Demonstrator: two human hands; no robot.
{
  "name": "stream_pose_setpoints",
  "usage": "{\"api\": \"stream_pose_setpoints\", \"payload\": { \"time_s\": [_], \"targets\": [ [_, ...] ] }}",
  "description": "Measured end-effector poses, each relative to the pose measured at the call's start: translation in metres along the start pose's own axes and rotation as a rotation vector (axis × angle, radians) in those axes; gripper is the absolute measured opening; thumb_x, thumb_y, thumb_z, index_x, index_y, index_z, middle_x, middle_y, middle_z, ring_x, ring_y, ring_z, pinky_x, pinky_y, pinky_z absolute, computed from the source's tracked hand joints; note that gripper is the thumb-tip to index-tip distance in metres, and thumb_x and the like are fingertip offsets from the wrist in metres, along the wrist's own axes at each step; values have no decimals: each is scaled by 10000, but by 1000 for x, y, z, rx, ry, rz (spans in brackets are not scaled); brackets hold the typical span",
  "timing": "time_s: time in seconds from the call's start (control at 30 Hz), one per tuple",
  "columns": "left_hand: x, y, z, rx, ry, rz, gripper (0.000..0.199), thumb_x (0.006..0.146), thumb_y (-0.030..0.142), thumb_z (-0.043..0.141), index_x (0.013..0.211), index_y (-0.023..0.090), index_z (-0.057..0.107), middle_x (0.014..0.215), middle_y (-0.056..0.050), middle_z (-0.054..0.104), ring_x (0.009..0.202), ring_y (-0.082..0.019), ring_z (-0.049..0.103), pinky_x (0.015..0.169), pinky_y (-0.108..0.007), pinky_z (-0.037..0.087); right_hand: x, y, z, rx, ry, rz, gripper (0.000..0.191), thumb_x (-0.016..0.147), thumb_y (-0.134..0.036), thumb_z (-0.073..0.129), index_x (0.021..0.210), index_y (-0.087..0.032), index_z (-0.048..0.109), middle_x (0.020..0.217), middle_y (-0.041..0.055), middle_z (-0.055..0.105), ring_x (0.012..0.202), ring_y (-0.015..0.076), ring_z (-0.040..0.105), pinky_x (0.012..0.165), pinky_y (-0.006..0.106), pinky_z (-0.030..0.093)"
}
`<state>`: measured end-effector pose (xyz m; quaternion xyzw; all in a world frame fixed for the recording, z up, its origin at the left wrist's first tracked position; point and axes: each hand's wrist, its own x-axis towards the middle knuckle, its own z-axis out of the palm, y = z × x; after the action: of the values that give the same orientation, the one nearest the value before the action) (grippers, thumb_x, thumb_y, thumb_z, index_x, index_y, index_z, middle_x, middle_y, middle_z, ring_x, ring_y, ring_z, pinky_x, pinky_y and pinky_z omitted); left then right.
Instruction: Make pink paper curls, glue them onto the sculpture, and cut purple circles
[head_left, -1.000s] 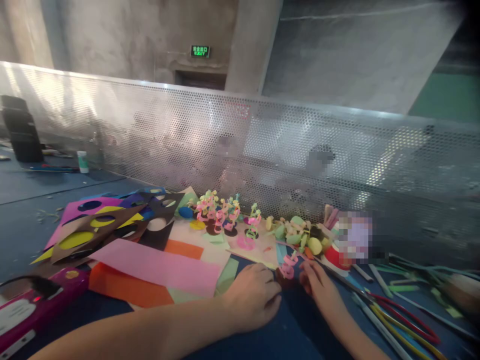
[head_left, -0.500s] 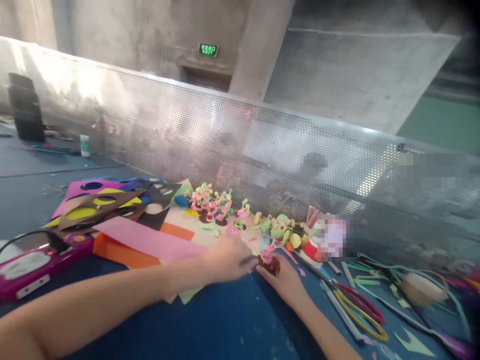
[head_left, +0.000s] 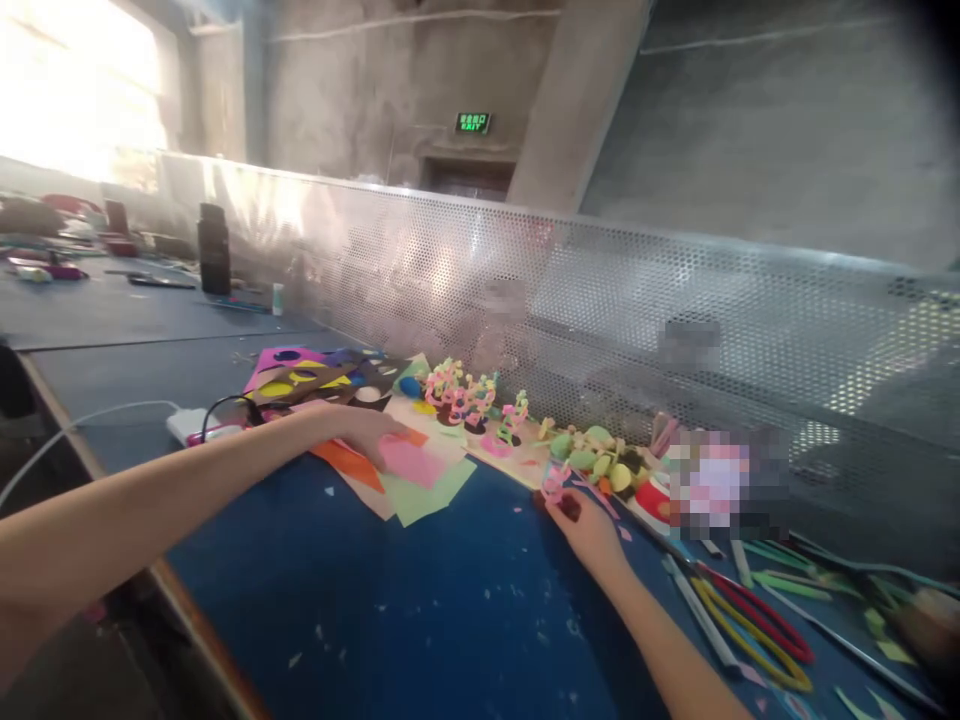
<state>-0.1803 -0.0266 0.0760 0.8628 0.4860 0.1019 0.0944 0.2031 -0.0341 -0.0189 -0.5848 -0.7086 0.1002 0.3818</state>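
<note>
My right hand pinches a small pink paper figure on a dark round base, just above the blue table. Over at the left, my left hand lies on a pink paper sheet; its fingers are blurred and partly hidden, so their grip is unclear. Orange paper and pale green paper lie beside and under the pink sheet. Several similar pink and green paper figures stand behind, near the perforated panel.
Cut coloured sheets are piled at the back left, near a power strip. Yellow-green paper pieces and a red container stand at the back right. Scissors with red and yellow handles lie at the right. A perforated metal panel runs behind.
My left hand has moved away from my right hand and the figure, leftward onto the pink paper. My right hand still holds the figure. The camera view has turned left.
</note>
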Motion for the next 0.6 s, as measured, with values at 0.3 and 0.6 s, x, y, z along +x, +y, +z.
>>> {"api": "stream_pose_setpoints", "payload": {
  "time_s": [0.3,0.6],
  "targets": [
    [-1,-7,11,25,-79,33,588,644,362,679,1192,201,539,1107,-61,618,956,-239,548,810,-284,400,10,-10,-8,-95,43,8,279,790,-420,525,842,-158,605,720,47,643,700,208,603,663,328,453],
    [2,44,-9,-38,9,167,558,752,539,533,1184,188,522,1176,-96,551,1040,-230,528,895,-301,380,85,-25,19,-220,-10,37,223,875,-320,519,990,-139,581,970,47,613,834,159,599,747,360,495]
  ]
}}
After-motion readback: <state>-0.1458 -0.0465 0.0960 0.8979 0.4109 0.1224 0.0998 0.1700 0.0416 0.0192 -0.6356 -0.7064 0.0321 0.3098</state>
